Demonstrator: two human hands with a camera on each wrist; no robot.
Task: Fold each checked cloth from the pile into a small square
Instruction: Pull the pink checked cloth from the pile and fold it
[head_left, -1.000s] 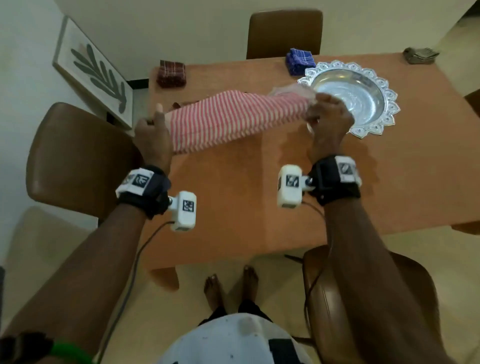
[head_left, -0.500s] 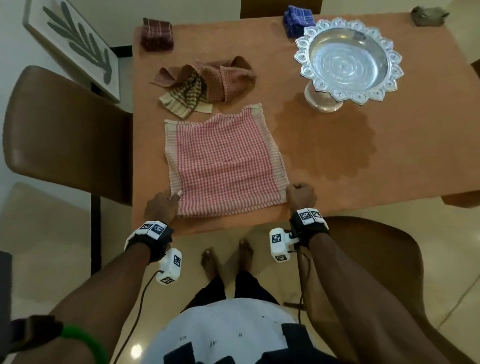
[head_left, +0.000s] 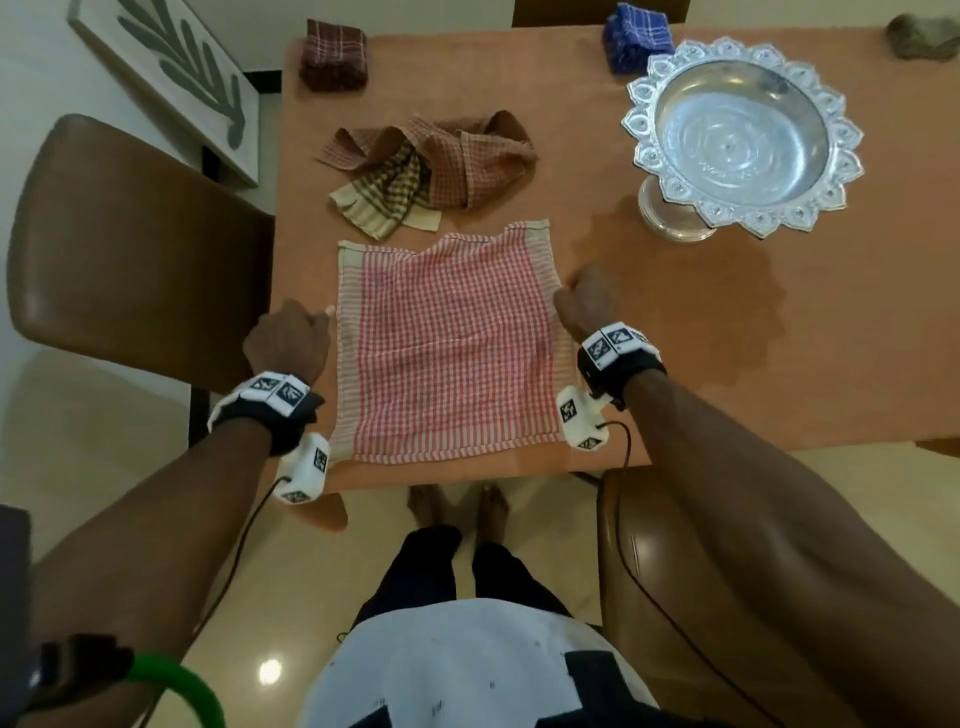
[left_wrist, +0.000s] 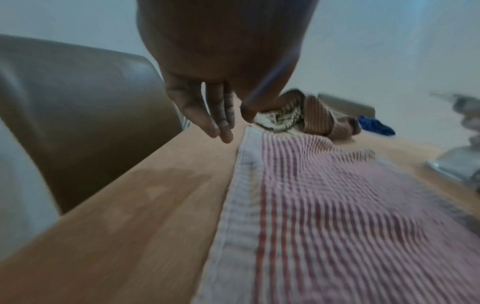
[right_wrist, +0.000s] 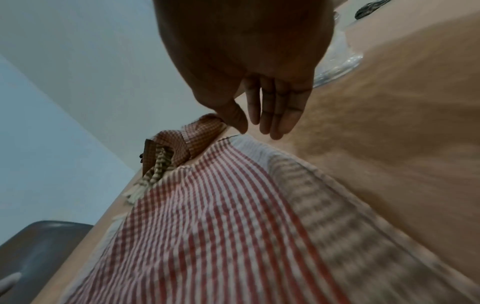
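Note:
A red-and-white checked cloth (head_left: 447, 348) lies spread flat on the orange table (head_left: 701, 332), near its front edge. My left hand (head_left: 291, 338) hovers at the cloth's left edge, fingers straight and holding nothing (left_wrist: 221, 125). My right hand (head_left: 584, 301) is at the right edge, fingers relaxed and empty (right_wrist: 270, 121). Behind the cloth sits the pile of crumpled brown and olive checked cloths (head_left: 426, 166), also in the wrist views (left_wrist: 311, 117) (right_wrist: 176, 152).
A silver footed bowl (head_left: 737, 135) stands at the back right. Folded cloths lie at the far edge: a maroon one (head_left: 335, 54), a blue one (head_left: 636, 34), a grey one (head_left: 919, 31). Brown chairs (head_left: 135, 249) flank the table.
The cloth was held stretched in the air, then laid flat. Both hands have let go of its near corners and moved forward along its side edges.

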